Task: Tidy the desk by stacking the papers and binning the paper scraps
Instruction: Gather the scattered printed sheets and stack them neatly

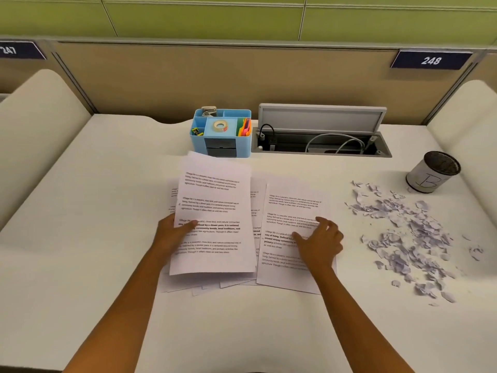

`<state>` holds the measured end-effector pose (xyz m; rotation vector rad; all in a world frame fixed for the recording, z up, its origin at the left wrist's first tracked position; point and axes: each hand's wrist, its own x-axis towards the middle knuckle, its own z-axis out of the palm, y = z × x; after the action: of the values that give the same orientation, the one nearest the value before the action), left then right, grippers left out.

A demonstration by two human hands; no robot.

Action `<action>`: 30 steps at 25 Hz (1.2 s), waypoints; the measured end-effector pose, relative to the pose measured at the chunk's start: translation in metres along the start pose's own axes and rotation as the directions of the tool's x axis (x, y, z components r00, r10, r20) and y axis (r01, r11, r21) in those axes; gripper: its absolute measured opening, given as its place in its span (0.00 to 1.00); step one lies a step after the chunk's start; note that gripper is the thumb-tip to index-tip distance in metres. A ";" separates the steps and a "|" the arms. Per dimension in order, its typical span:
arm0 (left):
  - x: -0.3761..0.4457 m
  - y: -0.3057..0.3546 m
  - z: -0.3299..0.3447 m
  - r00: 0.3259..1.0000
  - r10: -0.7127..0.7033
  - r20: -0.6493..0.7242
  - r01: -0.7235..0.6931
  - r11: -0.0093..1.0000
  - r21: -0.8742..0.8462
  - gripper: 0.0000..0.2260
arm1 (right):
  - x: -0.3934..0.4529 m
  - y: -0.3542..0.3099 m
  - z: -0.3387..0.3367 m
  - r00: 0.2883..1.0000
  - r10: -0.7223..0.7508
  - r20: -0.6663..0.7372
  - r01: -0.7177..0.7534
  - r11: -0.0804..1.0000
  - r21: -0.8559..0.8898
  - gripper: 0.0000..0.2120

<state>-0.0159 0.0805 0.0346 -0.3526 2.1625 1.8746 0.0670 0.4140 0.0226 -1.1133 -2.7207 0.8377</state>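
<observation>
Printed white sheets lie spread in the middle of the white desk [80,197]. My left hand [172,231] grips the left edge of a lifted sheet [215,211], thumb on top, above several loose sheets [209,285] fanned out beneath. My right hand [318,242] rests flat with spread fingers on a single printed sheet [293,203] to the right. Torn paper scraps [408,238] are scattered over the right part of the desk. A small round bin [431,172] marked with a letter B stands at the far right, beyond the scraps.
A blue desk organiser [220,134] with tape and sticky notes stands behind the papers. Right of it, an open cable box [321,142] with its lid up holds cables. Padded partitions [35,125] flank the desk on both sides.
</observation>
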 end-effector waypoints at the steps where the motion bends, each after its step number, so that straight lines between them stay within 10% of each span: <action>1: 0.000 0.000 -0.009 1.000 -0.004 -0.006 0.004 1.000 -0.012 0.16 | 0.002 0.002 -0.002 0.999 0.038 0.000 -0.038 0.999 -0.034 0.40; 10: -0.008 -0.008 -0.033 1.000 -0.012 -0.020 0.011 0.997 -0.070 0.14 | 0.007 0.011 -0.017 0.987 0.159 -0.005 -0.159 0.987 -0.015 0.55; 18: -0.013 -0.016 -0.041 0.998 -0.048 -0.047 0.042 0.991 -0.125 0.15 | -0.003 0.008 -0.017 0.999 -0.043 0.023 0.037 0.972 0.232 0.17; 23: -0.016 -0.018 -0.053 0.995 -0.048 -0.085 0.036 0.990 -0.136 0.13 | -0.017 -0.018 0.004 0.978 -0.192 0.077 0.150 0.915 0.375 0.16; 30: -0.024 -0.025 -0.064 0.992 -0.032 -0.119 0.015 0.990 -0.141 0.12 | -0.025 -0.059 0.041 0.962 -0.195 0.192 0.181 0.980 0.088 0.23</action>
<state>0.0129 0.0139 0.0285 -0.5303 2.0955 2.0470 0.0378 0.3442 0.0216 -0.7795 -2.8730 1.0562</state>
